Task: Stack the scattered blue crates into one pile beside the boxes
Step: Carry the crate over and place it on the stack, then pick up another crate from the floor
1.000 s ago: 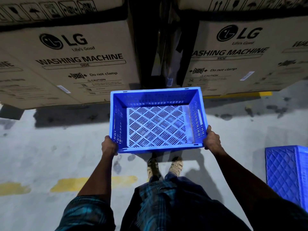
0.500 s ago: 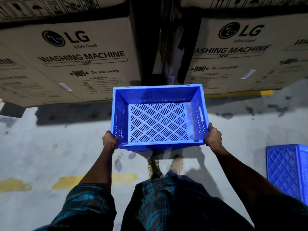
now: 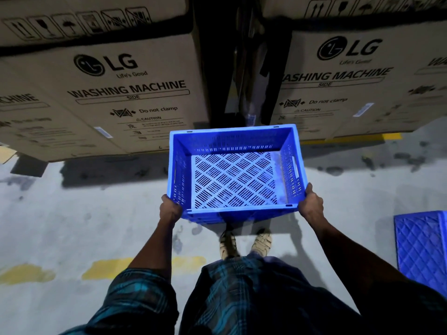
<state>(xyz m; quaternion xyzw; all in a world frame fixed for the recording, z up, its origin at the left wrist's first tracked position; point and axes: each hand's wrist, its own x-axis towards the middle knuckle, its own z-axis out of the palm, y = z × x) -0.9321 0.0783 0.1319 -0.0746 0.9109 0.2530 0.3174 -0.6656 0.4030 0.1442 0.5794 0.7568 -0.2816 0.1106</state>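
I hold an empty blue slatted crate (image 3: pixel 235 180) upright in front of me, above the floor and my feet. My left hand (image 3: pixel 170 209) grips its near left corner and my right hand (image 3: pixel 311 204) grips its near right corner. A second blue crate (image 3: pixel 422 247) lies on the floor at the right edge, its diamond-patterned base turned up. Two large cardboard washing machine boxes, one on the left (image 3: pixel 104 93) and one on the right (image 3: pixel 358 85), stand just beyond the held crate.
A dark gap (image 3: pixel 242 64) with stored items runs between the two boxes. The grey concrete floor (image 3: pixel 72 213) has worn yellow line marks (image 3: pixel 106 268) on the left and dark stains on the right.
The crate and both hands have moved slightly up and forward toward the boxes. The grip on both corners is the same.
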